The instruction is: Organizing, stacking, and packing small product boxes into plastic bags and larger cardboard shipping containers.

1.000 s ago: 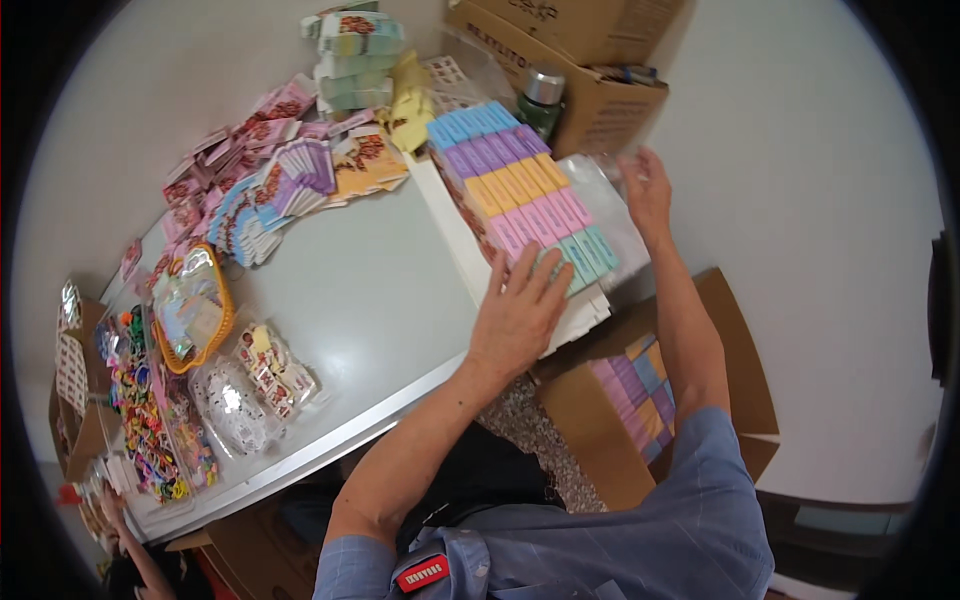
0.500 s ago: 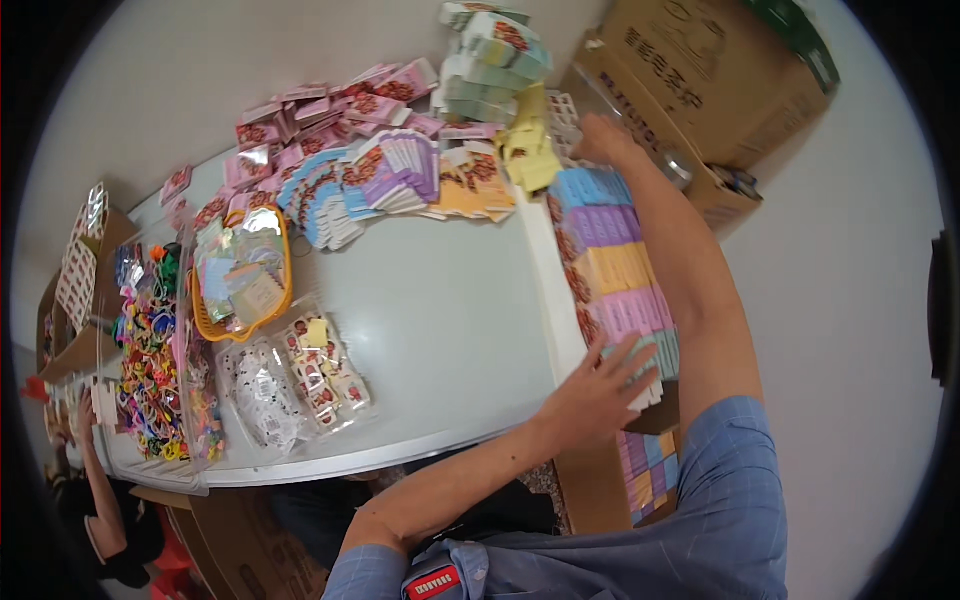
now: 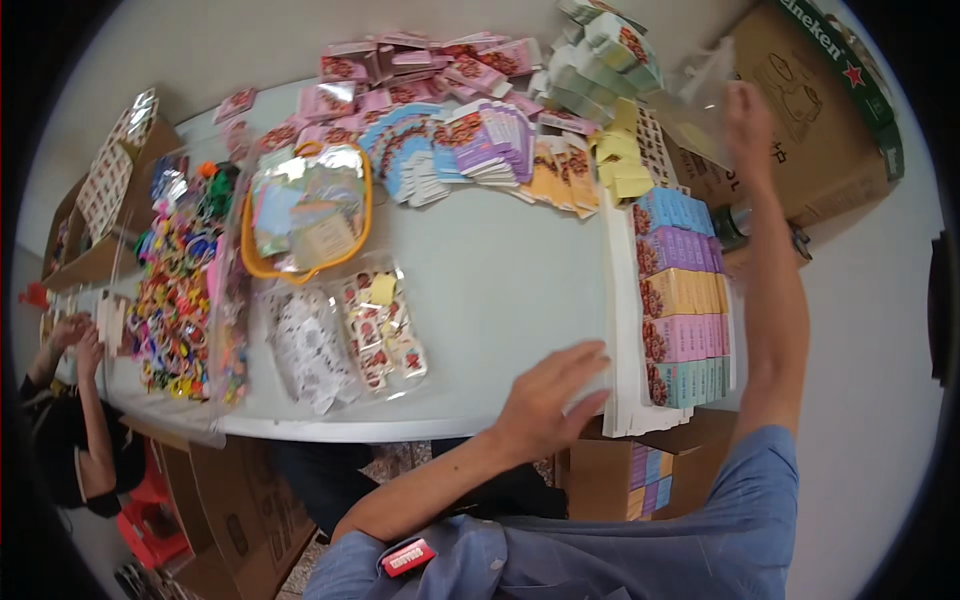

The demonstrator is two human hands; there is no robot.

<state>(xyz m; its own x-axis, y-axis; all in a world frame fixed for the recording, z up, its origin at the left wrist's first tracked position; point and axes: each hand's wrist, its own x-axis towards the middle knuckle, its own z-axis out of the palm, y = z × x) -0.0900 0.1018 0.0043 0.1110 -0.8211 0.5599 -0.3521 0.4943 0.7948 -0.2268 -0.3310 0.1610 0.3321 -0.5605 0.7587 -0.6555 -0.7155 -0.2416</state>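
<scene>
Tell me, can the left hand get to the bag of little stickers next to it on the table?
Probably yes. The left hand rests open at the table's near edge, and the clear bag of stickers lies just to its left, with only bare tabletop between them.

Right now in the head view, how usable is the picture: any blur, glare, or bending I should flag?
Head view: fisheye bends the pale grey tabletop edges toward a black rim; the raised right hand is motion-blurred, and the clear plastic bag it holds is smeared; the left hand by the stack of pastel-coloured card packs is slightly soft; glare glints on the orange-rimmed clear pouch; light is even, shadows faint.
</scene>
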